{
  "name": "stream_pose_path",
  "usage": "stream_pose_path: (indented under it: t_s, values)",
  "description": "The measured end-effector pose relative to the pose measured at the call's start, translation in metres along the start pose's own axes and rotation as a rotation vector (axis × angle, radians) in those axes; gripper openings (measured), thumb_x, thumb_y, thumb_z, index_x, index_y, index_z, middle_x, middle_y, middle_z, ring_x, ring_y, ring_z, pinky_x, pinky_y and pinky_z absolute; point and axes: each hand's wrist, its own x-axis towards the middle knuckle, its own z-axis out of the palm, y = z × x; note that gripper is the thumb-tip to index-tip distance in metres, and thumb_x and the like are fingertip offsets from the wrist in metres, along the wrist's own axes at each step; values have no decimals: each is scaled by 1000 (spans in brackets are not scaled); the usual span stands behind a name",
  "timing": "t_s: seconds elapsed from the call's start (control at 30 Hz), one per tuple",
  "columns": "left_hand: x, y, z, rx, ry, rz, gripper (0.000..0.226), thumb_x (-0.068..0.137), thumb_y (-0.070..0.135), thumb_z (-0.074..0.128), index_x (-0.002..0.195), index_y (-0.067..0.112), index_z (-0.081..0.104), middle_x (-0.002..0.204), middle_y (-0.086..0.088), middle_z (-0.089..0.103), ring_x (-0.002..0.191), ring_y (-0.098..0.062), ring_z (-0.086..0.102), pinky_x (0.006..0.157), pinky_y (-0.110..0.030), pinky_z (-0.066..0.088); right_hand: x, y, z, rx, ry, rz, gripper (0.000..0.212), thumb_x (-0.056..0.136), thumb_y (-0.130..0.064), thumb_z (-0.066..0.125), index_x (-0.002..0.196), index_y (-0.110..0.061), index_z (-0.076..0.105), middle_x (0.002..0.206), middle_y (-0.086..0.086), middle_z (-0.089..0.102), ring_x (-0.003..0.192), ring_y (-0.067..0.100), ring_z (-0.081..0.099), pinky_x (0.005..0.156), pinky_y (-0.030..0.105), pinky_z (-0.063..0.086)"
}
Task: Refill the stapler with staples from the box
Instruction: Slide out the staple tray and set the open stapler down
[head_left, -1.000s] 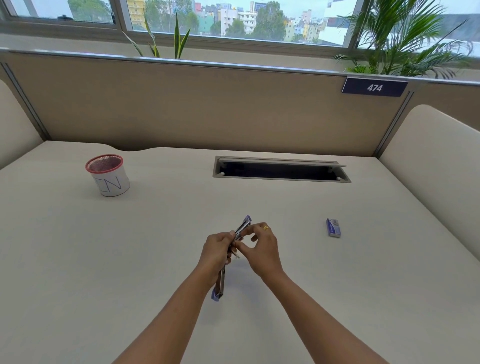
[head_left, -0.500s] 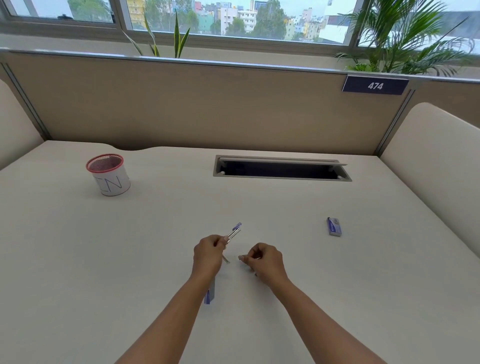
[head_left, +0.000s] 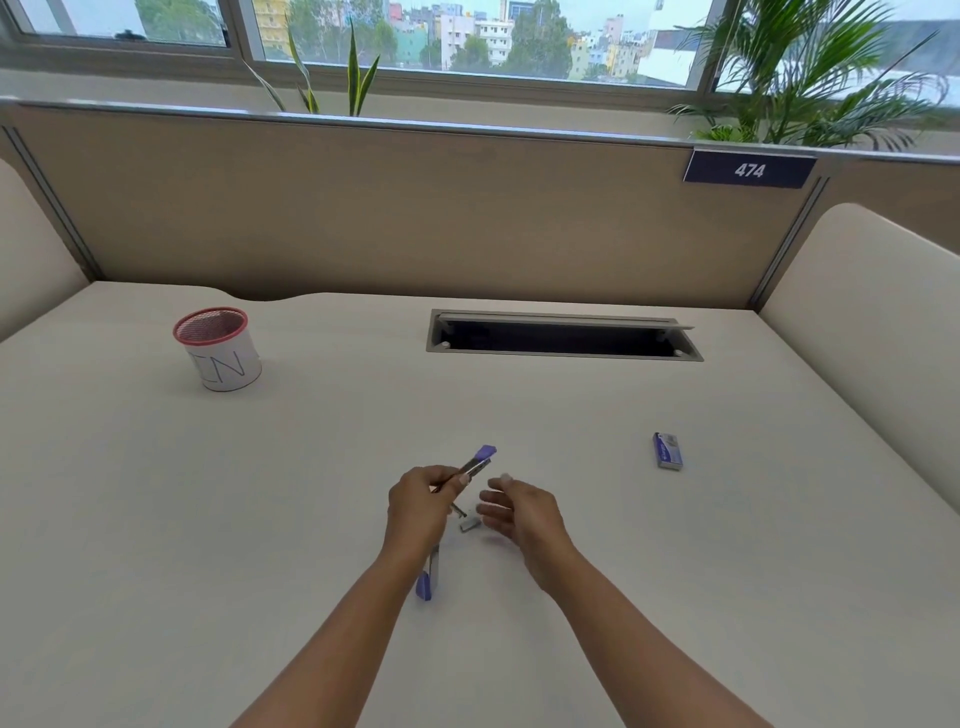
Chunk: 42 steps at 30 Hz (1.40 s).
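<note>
My left hand (head_left: 418, 506) grips a small purple and metal stapler (head_left: 480, 460) that is swung open; one purple tip points up and away, the other end (head_left: 426, 584) shows below my wrist. My right hand (head_left: 517, 512) hovers just to the right with fingers relaxed and spread, holding nothing. A small grey strip of staples (head_left: 468, 525) lies on the desk between the two hands. The blue staple box (head_left: 667, 451) lies flat on the desk far to the right, apart from both hands.
A white cup with a red mesh rim (head_left: 218, 354) stands at the back left. A dark cable slot (head_left: 563, 338) is cut into the desk (head_left: 156, 519) at the back middle. Beige partition panels enclose the desk at the back and sides.
My right hand has opened and lifted slightly; a small grey staple strip now lies on the desk between the hands. My left hand keeps its grip on the open stapler.
</note>
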Motion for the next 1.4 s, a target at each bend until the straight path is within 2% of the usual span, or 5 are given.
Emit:
stream_pose_path:
  t_s: [0.13,0.47,0.8,1.23,1.4]
  values:
    - [-1,1,-1,42,-46,54,20,87,18,61,102,10,71,91,-3,65,73,-15,57,57,-15,41,-5,-14,5,441,-130,123,44,98,-34,37,118,2,53,100,16,65,87,25,65,72,28,56]
    - [3,3,-4,-81,-13,-21,21,90,21,58,96,6,70,74,-4,62,57,-12,55,54,-20,44,-3,-24,6,460,-175,116,48,98,-35,37,123,2,53,108,16,64,93,24,64,77,27,55]
    - [10,-1,-10,-659,-148,-364,26,96,16,47,88,-2,63,68,-7,56,39,-5,49,40,-16,42,-4,-8,1,-131,-293,-61,53,84,-23,66,132,-10,47,130,6,57,118,18,55,85,28,51]
    - [5,3,-5,-801,-221,-414,32,98,16,41,79,0,61,40,1,50,33,-6,44,35,-15,38,-3,-5,6,-135,-333,-124,42,84,-20,67,123,-12,56,120,8,64,98,12,62,76,24,51]
    - [6,3,-6,-772,-223,-444,35,98,19,40,81,-1,63,41,1,53,32,-4,45,35,-14,39,-4,0,3,-487,-137,-528,37,79,-31,71,111,-27,52,111,-12,54,96,9,59,63,15,51]
